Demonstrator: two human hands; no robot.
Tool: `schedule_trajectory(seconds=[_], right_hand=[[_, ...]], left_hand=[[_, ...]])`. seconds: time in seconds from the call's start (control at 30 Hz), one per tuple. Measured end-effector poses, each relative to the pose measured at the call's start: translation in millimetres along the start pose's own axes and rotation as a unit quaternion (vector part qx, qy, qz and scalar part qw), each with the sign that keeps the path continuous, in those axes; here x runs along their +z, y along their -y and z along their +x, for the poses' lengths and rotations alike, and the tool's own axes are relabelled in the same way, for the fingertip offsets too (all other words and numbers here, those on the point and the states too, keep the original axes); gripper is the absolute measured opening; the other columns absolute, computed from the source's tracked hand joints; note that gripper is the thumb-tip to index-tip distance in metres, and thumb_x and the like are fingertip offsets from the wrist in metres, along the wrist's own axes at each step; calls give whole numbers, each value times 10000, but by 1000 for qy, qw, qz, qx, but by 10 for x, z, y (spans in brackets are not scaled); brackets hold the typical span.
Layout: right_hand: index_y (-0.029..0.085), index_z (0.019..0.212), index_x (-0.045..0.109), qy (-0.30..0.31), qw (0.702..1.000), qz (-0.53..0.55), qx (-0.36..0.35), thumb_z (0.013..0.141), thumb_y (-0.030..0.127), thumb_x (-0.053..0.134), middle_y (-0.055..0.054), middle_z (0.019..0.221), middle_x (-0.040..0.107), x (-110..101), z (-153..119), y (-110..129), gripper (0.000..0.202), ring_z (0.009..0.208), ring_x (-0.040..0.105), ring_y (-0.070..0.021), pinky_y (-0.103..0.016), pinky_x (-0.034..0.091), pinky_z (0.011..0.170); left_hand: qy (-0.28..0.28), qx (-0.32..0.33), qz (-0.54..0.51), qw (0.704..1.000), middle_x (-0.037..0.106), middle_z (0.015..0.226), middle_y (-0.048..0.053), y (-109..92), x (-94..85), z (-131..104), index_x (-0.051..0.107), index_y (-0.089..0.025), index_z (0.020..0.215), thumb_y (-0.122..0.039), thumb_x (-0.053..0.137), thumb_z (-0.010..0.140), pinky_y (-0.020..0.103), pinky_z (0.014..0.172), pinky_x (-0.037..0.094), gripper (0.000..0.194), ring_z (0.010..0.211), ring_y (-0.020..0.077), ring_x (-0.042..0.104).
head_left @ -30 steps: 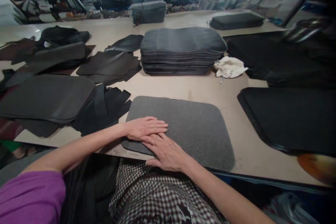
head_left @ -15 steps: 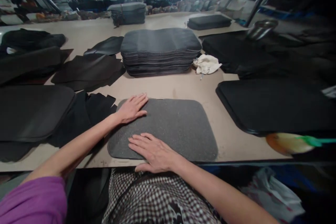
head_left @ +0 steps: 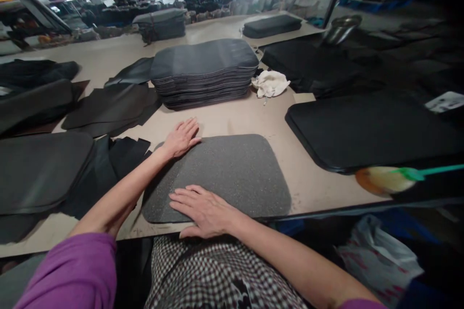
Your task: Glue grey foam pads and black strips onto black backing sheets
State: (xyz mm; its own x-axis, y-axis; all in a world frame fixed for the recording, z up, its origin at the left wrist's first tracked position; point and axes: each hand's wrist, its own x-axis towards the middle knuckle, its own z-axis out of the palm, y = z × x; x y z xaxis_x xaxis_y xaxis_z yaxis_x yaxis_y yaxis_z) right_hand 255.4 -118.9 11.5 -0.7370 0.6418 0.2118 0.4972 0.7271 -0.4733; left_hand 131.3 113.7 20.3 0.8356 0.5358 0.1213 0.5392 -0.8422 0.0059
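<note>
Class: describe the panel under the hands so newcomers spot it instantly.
Find the beige table, then its tall stack of dark sheets. Nearer the front edge, one rounded-corner panel lies flat, the left hand at its far edge, the right hand towards its near edge. Its speckled grey face sets it apart from the plainer, darker pieces either side.

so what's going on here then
Someone has both bare hands laid flat, fingers extended, on a speckled grey panel on the table. The left hand is at its far edge, the right hand near the front edge. Beyond stands a stack of dark panels, with a crumpled white cloth beside it.
</note>
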Motion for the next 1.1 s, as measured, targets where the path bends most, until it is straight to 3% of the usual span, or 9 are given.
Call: schedule_trajectory(seconds=[0.2,0.37,0.53,0.7,0.8,0.9,0.97,1.07,1.1], right_hand=[[97,1584,416,-13,1000,-22,-7,1048,634,521,-126,1664,402,35,4,-11,766,1579,276,-233,-419,141,1322],[99,1564,443,-12,997,-75,-23,1044,630,533,-125,1649,428,37,12,-4,748,1565,305,-227,-419,202,1303],[114,1566,444,-13,990,-138,-35,1046,659,498,-112,1622,471,31,26,-21,756,1551,327,-236,-401,200,1299],[107,1499,521,-12,987,-157,-37,1069,622,479,-122,1593,506,6,36,42,673,1519,384,-230,-375,243,1278],[143,1352,632,-50,993,-100,-38,1124,516,404,-82,1467,631,-61,-215,126,493,1412,513,-187,-353,292,1255],[222,1164,680,-203,978,-27,33,1132,412,413,-21,1200,754,-174,-849,171,330,1156,668,-162,-354,439,1139],[239,1077,662,-388,903,-7,184,1105,360,455,-33,1068,745,-277,-1450,127,241,1035,689,-184,-375,522,1008],[219,1114,588,-677,611,-105,397,1032,428,557,-87,1091,654,-475,-2435,-109,226,992,659,-222,-418,551,927],[199,1172,563,-698,558,-129,429,985,465,617,-119,1161,622,-542,-2741,-226,330,1033,647,-239,-438,553,934]], left_hand=[[67,168,-21,983,278,1741,57,-412,11,-214,268,-275,1682,-614,288,1078,438,1307,189,692,1624,215,234],[-31,-9,29,999,298,1721,159,-481,22,-192,320,-192,1665,-593,294,1079,567,1298,142,711,1618,306,248],[24,114,-8,993,286,1737,81,-742,105,-302,283,-279,1677,-591,323,1080,499,1304,191,675,1623,247,238],[55,112,-13,992,288,1738,79,-826,194,-381,278,-270,1677,-582,311,1086,516,1304,193,669,1623,249,237],[36,101,-16,994,245,1752,98,-819,179,-397,349,-253,1651,-580,329,1081,530,1296,217,658,1632,277,202],[3,82,-36,996,257,1748,120,-823,173,-422,444,-245,1598,-568,355,1076,539,1271,279,620,1627,302,211],[-11,80,-52,995,326,1721,128,-831,180,-440,463,-242,1580,-553,364,1077,536,1262,303,600,1609,299,260],[-16,83,-63,994,396,1685,125,-847,187,-459,458,-246,1577,-536,370,1078,533,1258,316,584,1583,295,317],[-16,83,-64,994,401,1682,124,-852,186,-462,456,-249,1578,-534,370,1078,537,1257,318,582,1580,297,324]])
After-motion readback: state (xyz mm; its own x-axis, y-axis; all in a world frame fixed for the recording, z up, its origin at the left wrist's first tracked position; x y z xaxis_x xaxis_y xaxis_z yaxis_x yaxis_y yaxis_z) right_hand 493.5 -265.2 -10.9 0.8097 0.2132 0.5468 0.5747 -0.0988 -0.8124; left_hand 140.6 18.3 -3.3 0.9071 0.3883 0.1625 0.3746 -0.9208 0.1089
